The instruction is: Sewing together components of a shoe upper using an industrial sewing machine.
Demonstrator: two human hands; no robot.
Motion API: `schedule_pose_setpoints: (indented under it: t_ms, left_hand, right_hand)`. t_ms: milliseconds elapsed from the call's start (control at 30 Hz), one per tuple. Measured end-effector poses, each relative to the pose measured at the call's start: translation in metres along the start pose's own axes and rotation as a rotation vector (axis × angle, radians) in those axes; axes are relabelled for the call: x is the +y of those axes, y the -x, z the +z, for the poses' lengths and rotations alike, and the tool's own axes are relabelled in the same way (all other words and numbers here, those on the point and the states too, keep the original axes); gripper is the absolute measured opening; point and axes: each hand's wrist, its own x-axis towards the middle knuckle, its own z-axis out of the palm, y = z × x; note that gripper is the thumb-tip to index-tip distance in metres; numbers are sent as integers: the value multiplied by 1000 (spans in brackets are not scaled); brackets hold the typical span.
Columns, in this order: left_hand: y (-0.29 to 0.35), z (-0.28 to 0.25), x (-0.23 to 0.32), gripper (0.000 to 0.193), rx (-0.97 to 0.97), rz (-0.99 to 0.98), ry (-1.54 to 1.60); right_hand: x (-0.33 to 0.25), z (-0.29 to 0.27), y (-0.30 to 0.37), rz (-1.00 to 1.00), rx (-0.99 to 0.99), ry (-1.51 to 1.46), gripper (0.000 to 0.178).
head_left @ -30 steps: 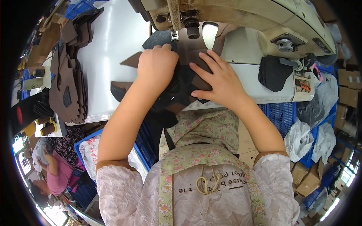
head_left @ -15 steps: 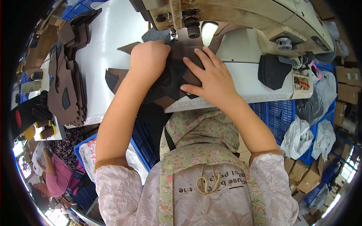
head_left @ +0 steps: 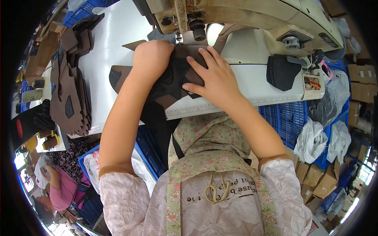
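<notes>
A brown and black cut piece of sheet material [head_left: 179, 65], like part of a shoe upper, lies on the white bed of a sewing machine [head_left: 244, 17]. Its far edge reaches the presser foot [head_left: 179, 38]. My left hand [head_left: 151, 59] is closed over the left side of the piece, fingertips curled out of sight beside the foot. With fingers spread, my right hand [head_left: 216, 76] rests flat on the right side. Pointed brown flaps stick out left of my left wrist, and a black part hangs over the table's near edge.
Stacked brown cut pieces [head_left: 71, 94] lie at the left of the table, stacked black pieces [head_left: 282, 72] at the right. Blue crates [head_left: 289, 120] stand below the near edge. A person in pink [head_left: 65, 188] sits at the lower left. Cardboard boxes [head_left: 323, 181] are on the right.
The right hand has slid slightly left on the piece, and the piece has shifted a little with it. The left hand keeps its closed pose. The person at lower left has moved their arms.
</notes>
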Motion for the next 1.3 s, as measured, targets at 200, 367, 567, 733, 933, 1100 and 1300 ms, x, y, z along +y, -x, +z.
schedule_pose_setpoints:
  t_ms: [200, 367, 567, 733, 933, 1100, 1300]
  left_hand:
    - [-2, -1, -2, 27, 4, 2, 19]
    - [-3, -2, -3, 27, -3, 10, 10]
    - [-3, 0, -2, 28, 31, 25, -4]
    - [-4, 1, -3, 26, 21, 27, 0]
    - [-4, 0, -3, 25, 21, 27, -3]
    - [-3, -2, -2, 25, 31, 37, 8]
    - [-2, -4, 3, 26, 4, -19, 6]
  right_hand:
    - [0, 2, -1, 10, -1, -8, 68]
    - [0, 2, -2, 14, -9, -10, 68]
    - [1, 1, -2, 20, -5, -11, 68]
    - [2, 3, -2, 20, -5, -20, 67]
    - [1, 2, -3, 26, -6, -37, 67]
    - [-12, 8, -3, 65, -1, 33, 68]
    - [-26, 17, -9, 194, 20, 17, 71]
